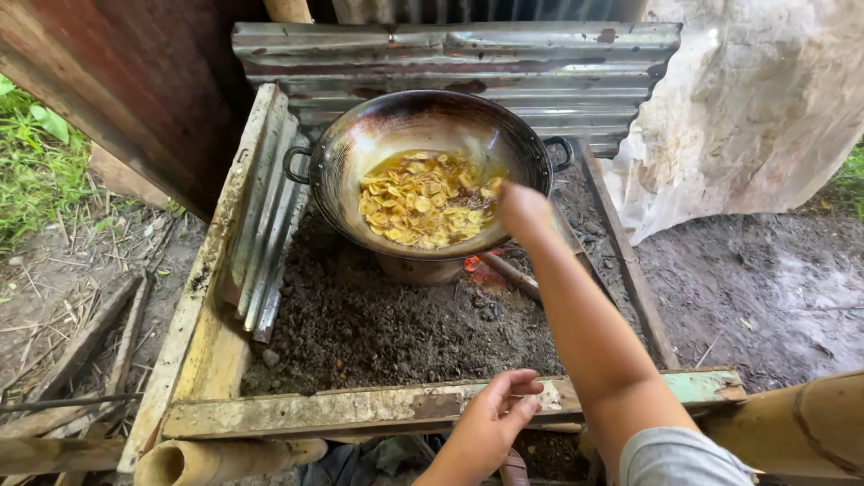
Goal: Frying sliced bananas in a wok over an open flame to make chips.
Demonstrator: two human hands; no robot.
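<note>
Far left lies grass (31,171), then a corrugated metal sheet (265,216) leaning along the left side of the wooden frame (360,409), seemingly to shield the fire. In the middle a blackened wok (360,153) sits over embers (472,263) on a bed of ash (387,324); yellow sliced chips (423,200) float in oil inside it. At the near edge the left hand (490,423) rests loosely curled and empty on the frame, probably for balance. The right hand (522,209) reaches over the wok's near right rim above the chips; whether its fingers pinch anything I cannot tell. Right of it hangs a pale sheet (756,108).
</note>
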